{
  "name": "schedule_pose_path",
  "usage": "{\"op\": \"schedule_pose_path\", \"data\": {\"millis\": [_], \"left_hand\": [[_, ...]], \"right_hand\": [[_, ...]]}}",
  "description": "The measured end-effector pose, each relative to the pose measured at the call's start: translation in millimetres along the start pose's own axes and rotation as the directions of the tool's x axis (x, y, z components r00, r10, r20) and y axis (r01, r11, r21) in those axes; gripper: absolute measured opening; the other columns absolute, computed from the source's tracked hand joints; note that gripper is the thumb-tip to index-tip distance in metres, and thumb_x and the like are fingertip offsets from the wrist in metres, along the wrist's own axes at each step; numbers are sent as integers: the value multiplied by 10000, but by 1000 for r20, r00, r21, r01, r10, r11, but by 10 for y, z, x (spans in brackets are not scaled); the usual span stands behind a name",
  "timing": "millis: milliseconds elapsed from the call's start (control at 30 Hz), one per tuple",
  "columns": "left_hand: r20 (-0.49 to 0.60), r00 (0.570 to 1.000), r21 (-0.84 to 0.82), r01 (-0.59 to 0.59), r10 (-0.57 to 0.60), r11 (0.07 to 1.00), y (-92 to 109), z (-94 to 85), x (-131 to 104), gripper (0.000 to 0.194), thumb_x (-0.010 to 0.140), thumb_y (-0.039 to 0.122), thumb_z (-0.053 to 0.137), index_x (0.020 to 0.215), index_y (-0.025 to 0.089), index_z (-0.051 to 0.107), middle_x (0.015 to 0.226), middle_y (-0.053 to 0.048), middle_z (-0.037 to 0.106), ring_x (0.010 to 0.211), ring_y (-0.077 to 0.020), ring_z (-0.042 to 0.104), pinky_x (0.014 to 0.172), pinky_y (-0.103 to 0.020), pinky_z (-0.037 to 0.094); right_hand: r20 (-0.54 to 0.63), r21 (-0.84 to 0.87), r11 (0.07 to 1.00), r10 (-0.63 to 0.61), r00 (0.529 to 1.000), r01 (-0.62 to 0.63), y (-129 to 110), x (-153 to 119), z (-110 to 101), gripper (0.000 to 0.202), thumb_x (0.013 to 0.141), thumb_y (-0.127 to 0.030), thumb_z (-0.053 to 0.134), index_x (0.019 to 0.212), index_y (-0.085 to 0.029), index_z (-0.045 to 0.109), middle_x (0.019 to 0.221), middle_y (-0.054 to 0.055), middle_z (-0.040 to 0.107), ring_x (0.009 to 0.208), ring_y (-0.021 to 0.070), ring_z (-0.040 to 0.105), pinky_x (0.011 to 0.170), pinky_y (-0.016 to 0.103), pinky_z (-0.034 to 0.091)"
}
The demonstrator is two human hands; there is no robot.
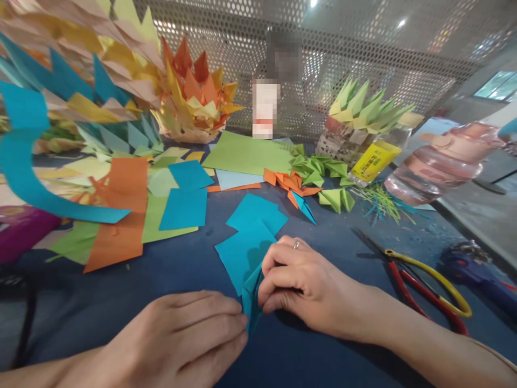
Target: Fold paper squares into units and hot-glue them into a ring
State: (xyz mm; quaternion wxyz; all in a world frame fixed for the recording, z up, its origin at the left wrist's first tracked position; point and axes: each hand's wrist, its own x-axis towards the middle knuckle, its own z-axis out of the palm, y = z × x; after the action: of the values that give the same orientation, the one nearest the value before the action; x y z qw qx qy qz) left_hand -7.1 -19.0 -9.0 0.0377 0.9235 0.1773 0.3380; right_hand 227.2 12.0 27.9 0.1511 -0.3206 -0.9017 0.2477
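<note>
Folded part of the teal paper (251, 302) mostly hidden between fingertips; crease shape unclear. Left hand (189, 337) and right hand (299, 288) both pinch it in a closed grip, near centre of the tabletop (194, 269). Flat teal sheets (250, 231) lie just beyond. Scissors (424, 285) to the right.

Red-and-yellow scissors (428, 285) lie near a clear bottle (440, 161) and green folded pieces (319, 167).

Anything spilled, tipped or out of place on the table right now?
Thin green and blue paper slivers lie scattered by the tipped plastic bottle. Scissors lie open. Both hands pinch the blue paper.
</note>
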Motion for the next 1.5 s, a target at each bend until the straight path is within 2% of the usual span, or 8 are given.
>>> {"op": "schedule_pose_path", "data": {"millis": [267, 467, 667, 800, 900, 1000, 1200, 1500], "left_hand": [[4, 1000, -26, 0, 0, 1000, -16, -34, 54, 274, 972, 125, 422, 985, 164, 692, 929, -15, 752, 827, -121, 700, 866, -218, 588], [34, 999, -16, -16, 17, 1000, -15, -35, 17, 278, 966, 125, 410, 996, 162, 684, 953, -21, 750, 843, -129, 694, 890, -208, 569], [-22, 995, -101, 90, -92, 991, 9, -17, 47, 335, 954, 118, 343, 1097, 191, 637, 921, -26, 742, 821, -145, 693, 786, -236, 588], [-11, 996, -65, 83, -83, 994, 16, 38, 121, 305, 1004, 150, 382, 912, 189, 671, 711, 25, 694, 716, -113, 686, 699, -194, 560], [3, 986, -74, 166, -166, 983, 22, 55, 163, 312, 1023, 212, 404, 846, 177, 658, 662, 50, 659, 682, -74, 677, 681, -144, 533], [-39, 989, -25, 143, -144, 989, 22, 53, 162, 313, 1031, 217, 394, 883, 179, 667, 717, 58, 686, 758, -51, 679, 749, -102, 510], [-51, 998, 5, 38, -38, 999, 9, 120, 2, 296, 1018, 176, 403, 960, 196, 692, 998, 49, 731, 1026, -58, 633, 1047, -130, 397], [-49, 999, -29, 13, -14, 1000, -13, 117, -7, 324, 996, 111, 389, 963, 172, 705, 958, 19, 747, 937, -80, 675, 1001, -176, 492]], "right_hand": [[32, -46, 968, 248, 968, -247, -232, 49, 11, 116, 857, -206, 651, 753, -184, 604, 881, 8, 571, 864, 175, 485, 833, 362, 361], [42, -33, 964, 264, 964, -263, -211, 45, 45, 103, 864, -215, 637, 772, -188, 600, 911, -6, 558, 893, 169, 472, 855, 367, 341], [45, -33, 965, 260, 965, -259, -204, 37, 41, 99, 864, -210, 634, 771, -192, 602, 907, -10, 548, 891, 165, 468, 841, 353, 338], [35, -40, 964, 265, 964, -264, -204, 44, 56, 101, 854, -209, 642, 764, -193, 599, 904, -10, 549, 895, 172, 465, 826, 349, 337], [1, -16, 964, 265, 964, -265, -199, 31, 72, 96, 847, -193, 641, 769, -191, 586, 892, -14, 556, 896, 170, 470, 829, 345, 334], [-23, 38, 960, 279, 960, -278, -198, 12, 73, 104, 816, -167, 674, 836, -196, 576, 932, -17, 573, 921, 168, 478, 857, 338, 333], [-25, 88, 945, 318, 948, -315, -202, 17, 71, 153, 808, -128, 687, 874, -201, 570, 965, -23, 587, 953, 165, 488, 888, 329, 328], [-37, -5, 963, 271, 962, -271, -172, 2, 120, 95, 880, -107, 565, 878, -197, 534, 965, -2, 583, 925, 186, 469, 827, 344, 340]]}}
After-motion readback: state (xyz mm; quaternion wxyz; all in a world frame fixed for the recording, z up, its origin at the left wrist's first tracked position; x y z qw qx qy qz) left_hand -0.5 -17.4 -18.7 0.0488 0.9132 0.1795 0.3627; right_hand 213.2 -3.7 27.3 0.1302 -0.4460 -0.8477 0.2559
